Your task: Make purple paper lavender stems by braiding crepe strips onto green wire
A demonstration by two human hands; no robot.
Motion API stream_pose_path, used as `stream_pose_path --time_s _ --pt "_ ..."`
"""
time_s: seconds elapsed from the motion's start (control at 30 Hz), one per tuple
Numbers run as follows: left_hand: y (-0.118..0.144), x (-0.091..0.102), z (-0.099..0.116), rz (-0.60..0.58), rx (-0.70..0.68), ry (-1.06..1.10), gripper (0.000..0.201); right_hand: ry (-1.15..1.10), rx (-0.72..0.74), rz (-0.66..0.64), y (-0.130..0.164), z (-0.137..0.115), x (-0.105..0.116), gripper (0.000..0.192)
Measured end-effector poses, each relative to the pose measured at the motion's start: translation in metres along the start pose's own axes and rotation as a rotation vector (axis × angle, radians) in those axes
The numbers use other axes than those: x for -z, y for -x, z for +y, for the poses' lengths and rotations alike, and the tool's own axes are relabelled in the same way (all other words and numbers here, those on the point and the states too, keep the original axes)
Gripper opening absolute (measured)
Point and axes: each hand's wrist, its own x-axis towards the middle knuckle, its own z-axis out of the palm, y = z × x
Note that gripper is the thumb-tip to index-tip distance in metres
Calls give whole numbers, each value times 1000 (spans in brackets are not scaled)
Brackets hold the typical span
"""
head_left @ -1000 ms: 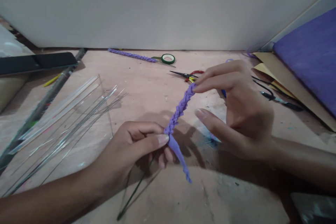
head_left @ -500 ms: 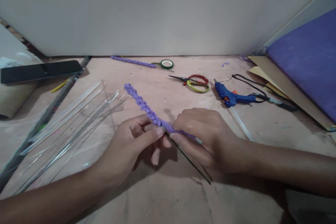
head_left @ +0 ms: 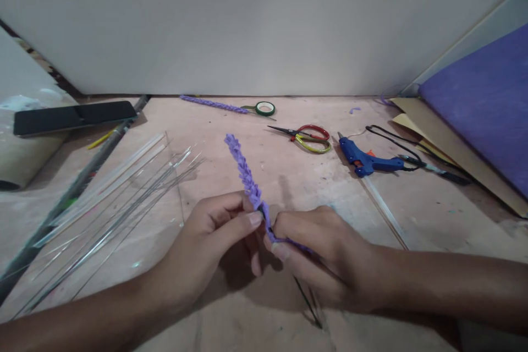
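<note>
Purple ruffled foam spike on a thin dark wire stem [head_left: 246,175] sits dead centre of the frame, pinched at its base by both the left hand [head_left: 214,231] and right hand [head_left: 317,242]. Looks like wrapping the strip down the wire; next turn needs tight, even tension. Blue glue gun [head_left: 369,160] and red-and-yellow-handled scissors [head_left: 307,137] lie upper right, clear glue sticks and wires [head_left: 115,187] at left, nothing blocking.

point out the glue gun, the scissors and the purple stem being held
glue gun [head_left: 367,160], head view, on its blue body
scissors [head_left: 310,137], head view, on the red and yellow handles
purple stem [head_left: 244,170], head view, on the leafy part above the fingers
</note>
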Motion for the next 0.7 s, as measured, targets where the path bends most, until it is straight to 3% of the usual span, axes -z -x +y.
stream_pose_path --time_s 0.23,0.37,0.53,0.6,0.7 --pt "4 2 -5 -28 -29 -14 25 -139 -26 -35 -5 1 2 18" --pt "-1 0 -5 88 -30 71 27 -179 -62 -100 -2 3 4 17" --pt "-9 7 5 369 -141 -92 34 -474 -357 25 1 10 7 32" --pt "-11 9 11 395 -171 -122 32 -441 -479 97 -1 16 8 36" --pt "-10 8 20 331 -155 -95 29 -294 -552 88 -6 27 12 30"
